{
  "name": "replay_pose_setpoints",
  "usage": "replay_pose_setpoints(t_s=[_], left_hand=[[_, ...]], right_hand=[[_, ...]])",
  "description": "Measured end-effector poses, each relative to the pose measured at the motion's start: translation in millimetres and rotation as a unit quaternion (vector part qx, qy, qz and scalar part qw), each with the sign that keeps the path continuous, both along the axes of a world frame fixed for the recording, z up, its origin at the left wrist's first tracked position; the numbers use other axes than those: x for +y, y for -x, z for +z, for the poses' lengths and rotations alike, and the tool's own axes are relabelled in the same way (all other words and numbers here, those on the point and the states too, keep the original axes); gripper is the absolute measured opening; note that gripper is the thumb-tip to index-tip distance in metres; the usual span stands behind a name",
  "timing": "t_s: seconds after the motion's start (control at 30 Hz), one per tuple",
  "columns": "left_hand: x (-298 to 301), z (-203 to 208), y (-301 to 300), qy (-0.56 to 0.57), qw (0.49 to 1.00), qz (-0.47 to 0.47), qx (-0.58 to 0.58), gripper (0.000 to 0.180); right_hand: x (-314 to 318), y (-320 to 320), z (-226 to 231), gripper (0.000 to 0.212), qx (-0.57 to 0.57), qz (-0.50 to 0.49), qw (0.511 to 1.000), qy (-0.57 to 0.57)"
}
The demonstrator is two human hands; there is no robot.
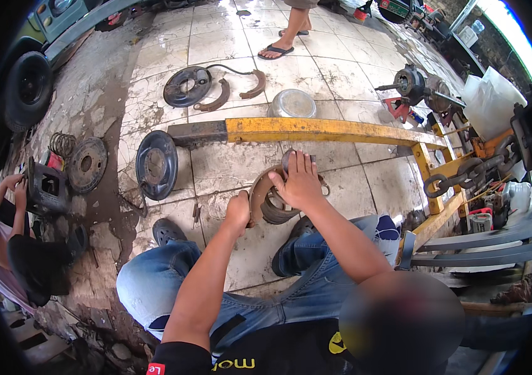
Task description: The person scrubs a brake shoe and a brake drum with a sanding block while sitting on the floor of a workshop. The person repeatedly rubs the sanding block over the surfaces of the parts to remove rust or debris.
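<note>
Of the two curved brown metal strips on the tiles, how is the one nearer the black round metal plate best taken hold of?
Probably mid-arc, from above and the picture's right: the curved brown metal strip lies with its hollow side toward the black round metal plate and its bulging edge facing away. A middle grip should balance both ends.

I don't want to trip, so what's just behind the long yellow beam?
A round silver piece sits just behind the yellow beam; two curved brown pieces and a black disc lie farther left. Whatever low spot the beam itself covers can't be seen.
</note>
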State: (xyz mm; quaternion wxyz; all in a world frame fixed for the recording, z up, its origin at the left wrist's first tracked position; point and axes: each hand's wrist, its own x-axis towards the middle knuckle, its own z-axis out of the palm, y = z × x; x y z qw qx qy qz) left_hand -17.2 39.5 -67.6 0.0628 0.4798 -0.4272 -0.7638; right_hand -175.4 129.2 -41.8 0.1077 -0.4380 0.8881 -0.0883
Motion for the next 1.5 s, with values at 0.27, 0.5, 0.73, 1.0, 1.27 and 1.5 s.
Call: replay_pose_setpoints(t_s=[0.27, 0.5, 0.73, 1.0, 1.27, 1.5], left_hand=[[5, 5, 0, -0.003, 1.000, -0.001, -0.009, 0.038], [-3, -2, -6, 0.012, 0.999, -0.034, -0.029, 0.037], [-5, -6, -4, 0.012, 1.000, -0.008, -0.012, 0.043], [-4, -2, -3, 0.004, 0.999, -0.028, -0.025, 0.044], [2, 0, -1, 0.029, 0.999, -0.028, -0.037, 0.042], [-2, 7, -2, 0.033, 0.997, -0.038, -0.051, 0.040]], right_hand=[[6, -7, -8, 0.093, 0.028, 0.032, 0.999, 0.018], [10, -25, -8, 0.094, 0.027, 0.083, 0.996, 0.027], [3, -27, -4, 0.093, 0.037, 0.120, 0.991, 0.040], [-6, -30, -5, 0.082, 0.035, 0.129, 0.988, 0.073], [-17, -24, -7, 0.058, 0.001, 0.124, 0.983, 0.136], [-22, -24, -5, 0.056, -0.006, 0.146, 0.972, 0.186]])
